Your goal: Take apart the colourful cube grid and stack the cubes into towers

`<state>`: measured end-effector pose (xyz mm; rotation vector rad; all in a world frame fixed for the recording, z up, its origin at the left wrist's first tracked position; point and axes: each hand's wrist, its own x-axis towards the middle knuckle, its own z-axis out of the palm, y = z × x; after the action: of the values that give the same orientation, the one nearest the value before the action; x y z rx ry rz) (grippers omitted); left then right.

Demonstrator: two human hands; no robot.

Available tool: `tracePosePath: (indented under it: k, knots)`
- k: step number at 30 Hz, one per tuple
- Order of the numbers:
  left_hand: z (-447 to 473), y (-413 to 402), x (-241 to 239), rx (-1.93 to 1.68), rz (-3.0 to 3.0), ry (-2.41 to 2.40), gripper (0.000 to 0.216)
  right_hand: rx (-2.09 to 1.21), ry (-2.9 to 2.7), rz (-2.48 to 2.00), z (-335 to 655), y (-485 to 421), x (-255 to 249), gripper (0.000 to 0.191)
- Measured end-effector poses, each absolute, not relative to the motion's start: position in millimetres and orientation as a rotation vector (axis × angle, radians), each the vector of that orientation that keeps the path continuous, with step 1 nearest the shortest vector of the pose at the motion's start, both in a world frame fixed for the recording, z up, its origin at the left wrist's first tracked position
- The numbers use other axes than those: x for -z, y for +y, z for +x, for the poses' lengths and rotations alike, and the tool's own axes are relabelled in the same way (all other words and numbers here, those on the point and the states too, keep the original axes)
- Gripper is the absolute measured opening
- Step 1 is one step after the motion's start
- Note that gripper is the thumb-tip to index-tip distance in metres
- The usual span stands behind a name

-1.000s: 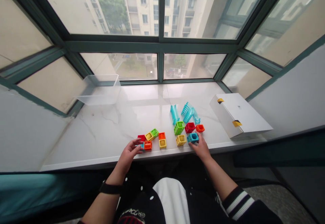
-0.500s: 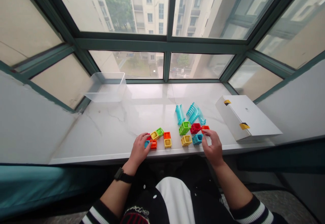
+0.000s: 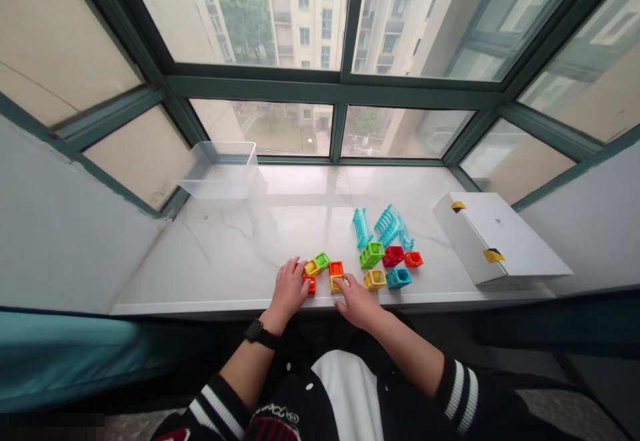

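while l hand curls over orange cube, fingers together | r hand fingertips on yellow cube, grip unclear | clear tub at 11 o'clock

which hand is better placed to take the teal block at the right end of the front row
Probably the right hand, which lies nearer the teal block, with one yellow block between them. The left hand sits farther off, over the orange block.

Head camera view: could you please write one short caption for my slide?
Left hand at an orange toy block, right hand touching a yellow block, on a marble windowsill.
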<state>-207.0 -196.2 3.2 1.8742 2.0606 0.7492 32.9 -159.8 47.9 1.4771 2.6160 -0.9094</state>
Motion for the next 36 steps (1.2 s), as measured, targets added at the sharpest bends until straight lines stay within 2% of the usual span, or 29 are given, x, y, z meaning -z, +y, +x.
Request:
tracePosePath:
  k: [8, 14, 21, 29, 36]
  knots:
    - [-231, -217, 8, -0.835, 1.692, 1.844, 0.055, 1.019, 2.674, 1.452, 34, -163, -41, 0.056]
    - [-225, -222, 2, -0.843, 1.645, 1.751, 0.067, 1.132, 2.741, 1.39, 31, -167, -33, 0.057]
    - [-224, -223, 5, -0.838, 1.62, 1.808, 0.071, 0.961, 2.852, 1.416, 29, -164, -33, 0.053]
    - [-217, -221, 14, -0.84, 1.633, 1.846, 0.071, 0.829, 2.795, 1.316, 12, -161, -29, 0.071]
    - [-213, -218, 6, -0.75, 1.672, 1.784, 0.07, 0.736, 2.776, 1.265, 11, -159, -24, 0.073]
